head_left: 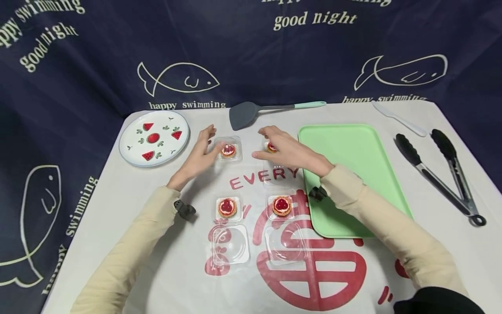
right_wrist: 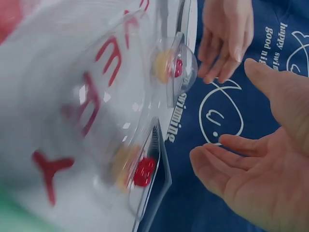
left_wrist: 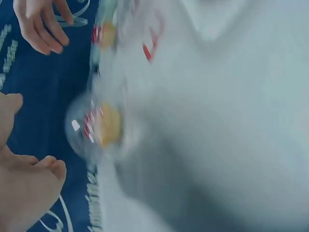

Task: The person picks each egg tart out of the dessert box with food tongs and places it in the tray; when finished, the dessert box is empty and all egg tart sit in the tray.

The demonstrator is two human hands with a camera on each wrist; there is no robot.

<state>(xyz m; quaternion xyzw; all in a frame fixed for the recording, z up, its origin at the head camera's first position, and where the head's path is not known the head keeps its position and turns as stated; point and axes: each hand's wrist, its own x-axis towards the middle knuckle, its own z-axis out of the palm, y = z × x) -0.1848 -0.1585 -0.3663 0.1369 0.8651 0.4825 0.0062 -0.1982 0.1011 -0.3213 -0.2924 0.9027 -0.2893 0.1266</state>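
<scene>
My left hand point(head_left: 198, 158) is beside the far-left clear plastic box, fingers extended and holding nothing. That box holds a small red-topped tart point(head_left: 228, 151), and its domed lid point(left_wrist: 77, 126) covers the tart in the left wrist view. My right hand point(head_left: 289, 150) hovers with relaxed fingers over the far-right clear box, partly hiding its tart point(head_left: 271, 147). In the right wrist view, this tart point(right_wrist: 144, 171) sits in a box whose clear lid lies folded out towards me. Nearer me, two more tarts, left point(head_left: 227, 207) and right point(head_left: 282, 206), sit in boxes with their lids laid open.
A watermelon-patterned plate point(head_left: 164, 150) stands at the far left. A dark spatula point(head_left: 244, 115) lies along the back edge. To the right are a light green tray point(head_left: 345, 148), black-tipped tongs point(head_left: 443, 187) and a white plastic knife point(head_left: 404, 122).
</scene>
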